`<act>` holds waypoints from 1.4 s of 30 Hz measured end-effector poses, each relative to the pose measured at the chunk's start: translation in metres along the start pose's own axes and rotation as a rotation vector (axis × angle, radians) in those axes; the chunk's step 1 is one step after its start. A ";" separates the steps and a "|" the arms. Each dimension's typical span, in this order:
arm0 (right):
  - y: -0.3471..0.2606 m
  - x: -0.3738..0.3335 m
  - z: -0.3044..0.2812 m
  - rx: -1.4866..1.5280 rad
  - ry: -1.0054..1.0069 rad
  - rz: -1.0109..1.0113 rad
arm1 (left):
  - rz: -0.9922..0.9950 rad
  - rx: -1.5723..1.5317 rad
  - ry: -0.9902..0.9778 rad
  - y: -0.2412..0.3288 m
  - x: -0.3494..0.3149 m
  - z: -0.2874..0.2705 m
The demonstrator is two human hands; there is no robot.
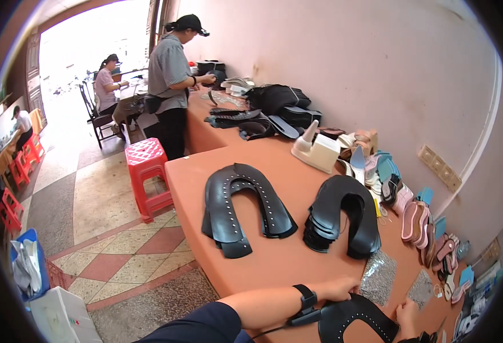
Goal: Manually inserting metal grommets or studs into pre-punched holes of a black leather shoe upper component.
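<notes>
A black U-shaped leather piece (334,318) with a row of small light dots along its curve lies at the table's near edge. My left hand (340,288) is at the top of that curve, its fingers curled together; whatever is in them is too small or hidden to name. Beside the piece's right arm, my right hand (407,316) is closed too, and its grip is hidden. A silver, glittering sheet (379,278) lies just past my left hand. Farther right lies a smaller silver sheet (420,289).
A studded black U-shaped stack (221,211) and a thicker plain stack (336,200) lie farther up the orange table (194,171). A cream block with a cone (317,150) stands behind. Shoe parts (417,220) line the wall. A person (171,74) stands beyond a red stool (147,171).
</notes>
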State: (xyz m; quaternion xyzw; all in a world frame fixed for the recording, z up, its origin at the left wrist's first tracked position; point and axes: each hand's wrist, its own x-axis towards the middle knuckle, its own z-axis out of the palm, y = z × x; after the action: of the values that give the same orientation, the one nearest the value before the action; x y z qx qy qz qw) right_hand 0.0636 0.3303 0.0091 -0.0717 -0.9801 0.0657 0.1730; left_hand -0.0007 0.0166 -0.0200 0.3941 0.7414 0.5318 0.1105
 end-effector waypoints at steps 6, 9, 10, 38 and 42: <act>0.011 -0.003 -0.002 -0.081 0.055 -0.166 | -0.049 0.018 -0.019 0.001 -0.001 -0.008; 0.007 -0.013 -0.024 0.602 -0.169 0.135 | -0.044 -0.004 -0.018 0.000 -0.001 -0.005; -0.002 -0.019 -0.037 0.597 -0.169 0.153 | -0.049 -0.026 -0.018 0.000 -0.001 -0.003; -0.090 -0.158 -0.072 0.545 -0.418 -0.268 | -0.152 0.102 -0.034 0.019 -0.004 -0.017; -0.096 -0.157 -0.074 0.470 -0.422 -0.314 | -0.134 0.129 -0.027 0.018 -0.005 -0.018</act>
State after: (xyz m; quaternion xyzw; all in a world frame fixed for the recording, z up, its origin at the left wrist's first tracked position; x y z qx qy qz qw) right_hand 0.2237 0.2187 0.0411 0.1367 -0.9514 0.2756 -0.0138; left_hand 0.0008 0.0027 0.0018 0.3571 0.7972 0.4691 0.1301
